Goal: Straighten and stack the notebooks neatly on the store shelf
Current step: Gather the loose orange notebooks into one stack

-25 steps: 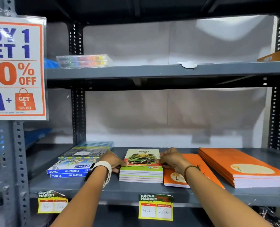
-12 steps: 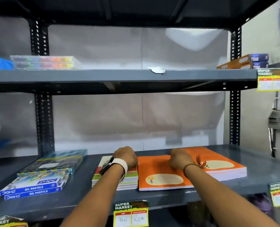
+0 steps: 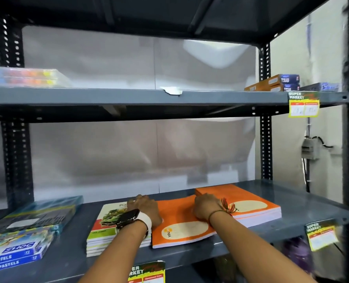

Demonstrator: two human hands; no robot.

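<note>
Lying at the far left of the grey metal shelf are blue boxes of oil pastels, with a darker flat box just behind them. Next comes a stack of thin green-edged notebooks with a car picture on the cover. The left hand, a dark watch on a white strap at its wrist, rests on the far right part of this stack and reaches over onto the neighbouring orange notebook with a pale oval label; its fingers lie fairly flat, palm down. The right hand, a thread band on its wrist, presses on that orange notebook's far right part with fingers bent under; whether they pinch the cover I cannot tell. Further right, touching it, sits a thicker stack of orange notebooks.
</note>
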